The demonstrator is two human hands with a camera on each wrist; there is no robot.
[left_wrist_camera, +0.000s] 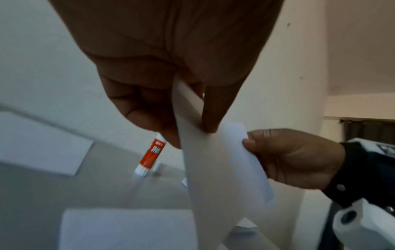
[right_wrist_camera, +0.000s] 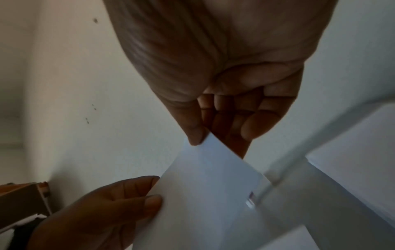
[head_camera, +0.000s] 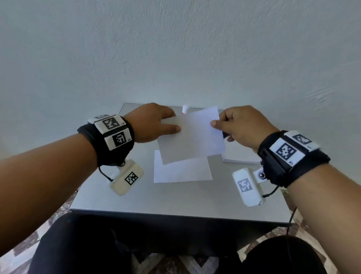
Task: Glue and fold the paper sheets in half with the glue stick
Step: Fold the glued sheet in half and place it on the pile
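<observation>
A white paper sheet hangs in the air above the table, held between both hands. My left hand pinches its left edge with the thumb on top. My right hand pinches the right edge between thumb and forefinger. The left wrist view shows the same paper sheet pinched by my left hand, with my right hand at its far edge. The right wrist view shows the paper sheet too. An orange-and-white glue stick stands upright on the table; only its white top shows as the glue stick behind the sheet.
Another white sheet lies flat on the grey table under the held one. A stack of paper sits at the right. More white paper lies at the far left. A wall stands right behind the table.
</observation>
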